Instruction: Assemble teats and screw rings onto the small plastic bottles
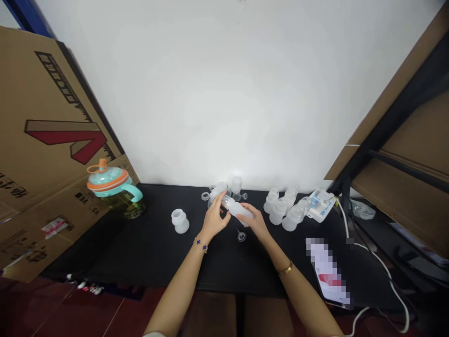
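Note:
In front of me, a translucent white plastic bottle lies tilted between my two hands. My right hand is closed round its wide lower end. At the other end is a clear top piece, and the fingers of my left hand are closed on it, partly hiding it. Just below the bottle, a small clear part with a thin stem rests on the table. An open white bottle stands to the left of my left hand. Behind my hands are more clear and white bottle parts.
Several capped white bottles stand to the right beside a white box. A phone and a white cable lie near the right edge. A large teal jug stands left by cardboard boxes. The wall bounds the black table.

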A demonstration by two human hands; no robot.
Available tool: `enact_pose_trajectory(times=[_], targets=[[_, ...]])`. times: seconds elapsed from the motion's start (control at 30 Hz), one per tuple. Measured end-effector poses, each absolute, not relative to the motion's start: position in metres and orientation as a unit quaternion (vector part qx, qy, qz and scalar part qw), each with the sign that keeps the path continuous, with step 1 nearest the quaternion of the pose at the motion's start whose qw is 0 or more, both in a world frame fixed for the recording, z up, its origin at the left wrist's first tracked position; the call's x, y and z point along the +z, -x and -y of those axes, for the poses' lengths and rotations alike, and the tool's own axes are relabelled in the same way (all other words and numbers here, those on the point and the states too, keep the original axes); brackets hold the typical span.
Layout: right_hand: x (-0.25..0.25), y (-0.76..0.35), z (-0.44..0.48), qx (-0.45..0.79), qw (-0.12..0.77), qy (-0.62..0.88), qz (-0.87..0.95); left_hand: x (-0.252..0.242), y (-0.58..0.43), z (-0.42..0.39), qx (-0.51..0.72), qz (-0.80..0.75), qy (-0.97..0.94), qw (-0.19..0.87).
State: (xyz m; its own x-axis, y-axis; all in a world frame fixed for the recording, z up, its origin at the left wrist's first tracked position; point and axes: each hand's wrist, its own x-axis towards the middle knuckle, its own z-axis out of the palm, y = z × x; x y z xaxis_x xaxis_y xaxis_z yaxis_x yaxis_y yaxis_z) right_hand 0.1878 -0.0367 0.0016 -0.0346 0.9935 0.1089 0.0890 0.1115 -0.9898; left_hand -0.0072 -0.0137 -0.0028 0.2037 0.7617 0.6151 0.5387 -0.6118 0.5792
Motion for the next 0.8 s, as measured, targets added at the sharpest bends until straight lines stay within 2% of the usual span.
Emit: enact_pose_trajectory(times=[0.23,0.6,0.8], targets=[[-0.0018,-0.1901,0.0347,0.368,0.497,0.495,0.61,-0.0028,0.0065,0.0137,0.452,-0.454,-0.764,0.077],[-0.0065,-0.189,0.0353,0.375,0.476,0.479,0.635,-0.0028,0.0088,0.0125,0.461,-0.448,-0.761,0.084],[-0.0032,-0.1899,0.0362,0.327,0.434,0.516,0.662,-0.0029,0.0044,0.0153,0.445,-0.458,-0.767,0.065]])
